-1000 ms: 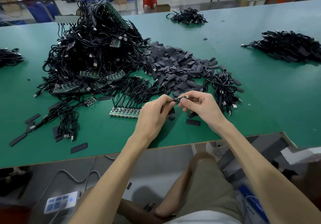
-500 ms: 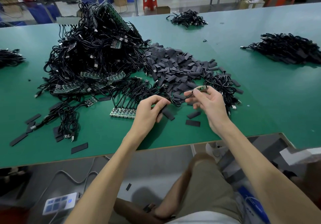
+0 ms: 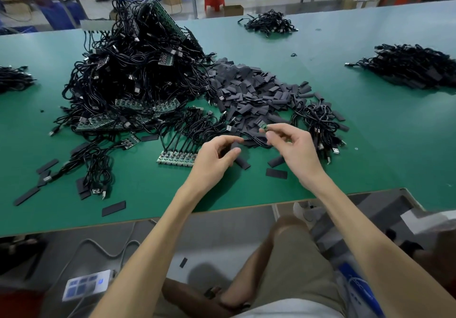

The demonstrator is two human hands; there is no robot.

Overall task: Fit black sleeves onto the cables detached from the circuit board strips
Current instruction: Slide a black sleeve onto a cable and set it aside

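- Your right hand (image 3: 293, 145): thumb and forefinger clamped on the small green board end (image 3: 263, 125) of a cable (image 3: 256, 143). It's held off the desk (image 3: 370, 145), probably to keep that end free for sleeving.
- Your left hand (image 3: 217, 157): fingers curled round a black sleeve (image 3: 242, 163), as far as I can tell. The sleeve pokes out low on the right of that grip. It looks staged to meet the cable but isn't on it yet.
- Cable sags between the two grips.
- Sleeve heap (image 3: 249, 90) lies just beyond the right grip. Circuit board strip (image 3: 176, 157) sits just left of the left grip. Both are close for the next ones.
- Versus a second ago: the hands were together, now they're apart. The right grip has gone up towards the heap's edge. The left has barely shifted.
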